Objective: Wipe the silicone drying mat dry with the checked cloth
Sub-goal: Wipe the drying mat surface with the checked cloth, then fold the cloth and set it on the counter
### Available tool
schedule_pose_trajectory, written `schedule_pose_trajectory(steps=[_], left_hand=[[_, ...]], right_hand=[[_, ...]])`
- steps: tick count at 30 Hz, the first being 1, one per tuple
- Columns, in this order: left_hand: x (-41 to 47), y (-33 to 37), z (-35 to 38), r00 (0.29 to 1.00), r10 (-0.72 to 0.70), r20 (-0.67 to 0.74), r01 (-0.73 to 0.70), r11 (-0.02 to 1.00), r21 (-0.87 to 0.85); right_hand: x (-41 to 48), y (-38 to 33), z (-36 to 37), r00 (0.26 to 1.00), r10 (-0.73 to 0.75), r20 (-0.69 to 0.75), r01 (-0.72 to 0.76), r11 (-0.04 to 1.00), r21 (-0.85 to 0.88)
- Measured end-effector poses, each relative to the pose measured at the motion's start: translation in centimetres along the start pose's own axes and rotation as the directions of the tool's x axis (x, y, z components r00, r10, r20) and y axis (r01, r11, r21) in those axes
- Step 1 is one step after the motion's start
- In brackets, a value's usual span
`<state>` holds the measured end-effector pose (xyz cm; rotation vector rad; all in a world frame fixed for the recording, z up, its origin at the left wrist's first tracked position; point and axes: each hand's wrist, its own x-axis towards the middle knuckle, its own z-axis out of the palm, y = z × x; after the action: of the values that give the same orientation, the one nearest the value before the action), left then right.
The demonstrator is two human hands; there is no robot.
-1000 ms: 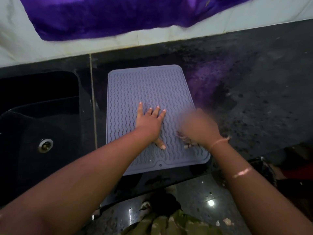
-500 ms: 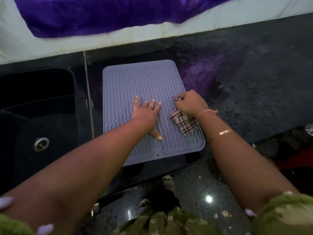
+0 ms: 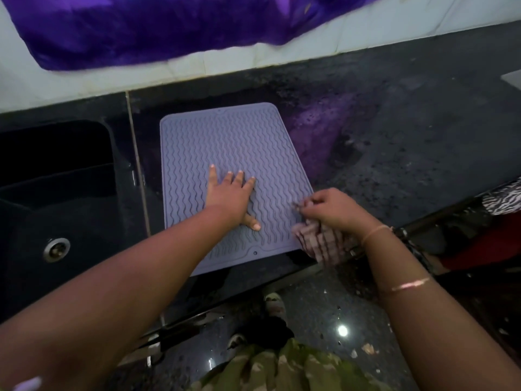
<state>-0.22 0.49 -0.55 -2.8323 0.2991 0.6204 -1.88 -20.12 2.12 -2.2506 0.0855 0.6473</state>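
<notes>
A grey-lilac silicone drying mat [image 3: 225, 142] with wavy ridges lies on the dark counter, its near edge hanging slightly over the counter's front. My left hand [image 3: 229, 197] presses flat on the mat's middle, fingers straight and spread. My right hand [image 3: 329, 208] grips the bunched checked cloth [image 3: 320, 244] at the mat's near right corner. The cloth is blurred and trails toward the counter edge under my wrist.
A black sink [image 3: 56, 193] with a metal drain [image 3: 56, 249] lies left of the mat. A purple cloth [image 3: 158, 26] hangs on the white wall behind. The dark speckled counter [image 3: 408, 142] stretches right. The floor and my feet show below.
My right hand has dragged the checked cloth down the mat's right side to its near right corner. My left hand has stayed pressed on the mat.
</notes>
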Motion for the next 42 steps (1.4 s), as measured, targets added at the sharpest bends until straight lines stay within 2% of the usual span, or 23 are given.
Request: schedule_pose_trajectory(steps=[2,4,6,8,10,11,12,13,14,16,18,20,24,28,32,35,36,37,38,39,40,42], left_hand=[[-0.3,0.2,-0.2,0.999,0.035,-0.008,-0.036,0.998,-0.043],[-0.5,0.4,-0.5,0.998,0.068,0.001,-0.068,0.995,-0.079],[-0.8,0.6,-0.7,0.996,0.081,0.031,-0.079,0.995,-0.066],[-1.1,0.7,-0.5,0.995,0.079,0.064,-0.074,0.994,-0.078],[-1.3,0.6,-0.2,0.995,0.072,0.073,-0.064,0.992,-0.112],[-1.3,0.6,-0.2,0.995,0.070,0.070,-0.061,0.991,-0.118],[-1.3,0.6,-0.2,0.995,0.068,0.069,-0.060,0.992,-0.112],[-1.2,0.7,-0.3,0.995,0.065,0.070,-0.058,0.994,-0.095],[-1.1,0.8,-0.4,0.995,0.059,0.077,-0.053,0.996,-0.072],[-1.1,1.4,-0.6,0.993,0.043,0.111,-0.041,0.999,-0.024],[-1.1,2.0,-0.6,0.990,0.022,0.140,-0.024,1.000,0.013],[-1.1,2.3,-0.6,0.991,0.005,0.137,-0.008,1.000,0.018],[-1.2,2.0,-0.4,0.993,0.013,0.120,-0.009,0.999,-0.033],[-1.6,1.5,-0.2,0.993,0.023,0.117,-0.016,0.998,-0.063],[-1.8,1.2,0.3,0.994,0.036,0.105,-0.024,0.994,-0.111],[-2.0,1.0,0.6,0.995,0.043,0.093,-0.032,0.992,-0.122],[-2.1,1.0,0.6,0.995,0.047,0.086,-0.036,0.993,-0.116],[-2.1,1.0,0.6,0.995,0.049,0.086,-0.039,0.993,-0.111],[-2.3,1.0,0.3,0.994,0.051,0.096,-0.041,0.993,-0.111],[-2.2,1.0,0.1,0.993,0.051,0.104,-0.037,0.991,-0.125],[-2.1,1.1,-0.2,0.995,0.044,0.094,-0.028,0.986,-0.164],[-1.8,1.4,-1.2,1.000,0.019,0.006,-0.015,0.927,-0.374]], right_hand=[[1.4,-0.8,-0.3,0.997,-0.007,-0.080,0.030,0.957,0.288],[2.8,-1.7,-0.2,0.997,0.007,-0.077,0.031,0.874,0.485],[3.8,-1.9,0.2,0.999,-0.044,-0.023,0.049,0.837,0.545],[4.6,-1.1,0.3,0.993,-0.115,-0.026,0.117,0.933,0.341],[4.8,-0.6,0.1,0.967,-0.150,-0.204,0.149,0.989,-0.021],[4.6,-0.7,0.1,0.932,-0.150,-0.330,0.116,0.986,-0.121],[4.5,-0.7,0.3,0.903,-0.146,-0.405,0.098,0.986,-0.136],[4.2,-1.0,0.8,0.909,-0.126,-0.396,0.079,0.988,-0.134],[3.9,-1.2,1.8,0.939,-0.102,-0.329,0.046,0.983,-0.175],[2.9,-0.7,4.3,0.963,-0.114,-0.243,-0.015,0.881,-0.472],[1.8,0.4,5.9,0.906,-0.286,-0.312,0.003,0.742,-0.670],[1.1,1.7,6.0,0.864,-0.376,-0.334,0.046,0.720,-0.693],[-0.2,3.5,5.4,0.837,-0.468,-0.283,0.159,0.704,-0.692],[-0.6,4.5,4.1,0.857,-0.470,-0.212,0.187,0.667,-0.721],[-0.8,4.7,2.4,0.893,-0.381,-0.241,0.102,0.691,-0.716],[-0.5,4.1,1.0,0.918,-0.252,-0.305,0.039,0.825,-0.564],[-0.2,3.9,0.4,0.915,-0.215,-0.342,0.049,0.900,-0.433],[0.1,3.7,-0.3,0.908,-0.170,-0.383,0.083,0.969,-0.232],[0.3,3.4,-1.1,0.906,-0.110,-0.408,0.130,0.991,0.022],[0.5,3.2,-1.8,0.917,-0.059,-0.395,0.174,0.949,0.264],[0.5,2.8,-2.5,0.930,-0.034,-0.365,0.203,0.877,0.435],[0.5,2.1,-3.5,0.952,-0.060,-0.301,0.245,0.740,0.627]])
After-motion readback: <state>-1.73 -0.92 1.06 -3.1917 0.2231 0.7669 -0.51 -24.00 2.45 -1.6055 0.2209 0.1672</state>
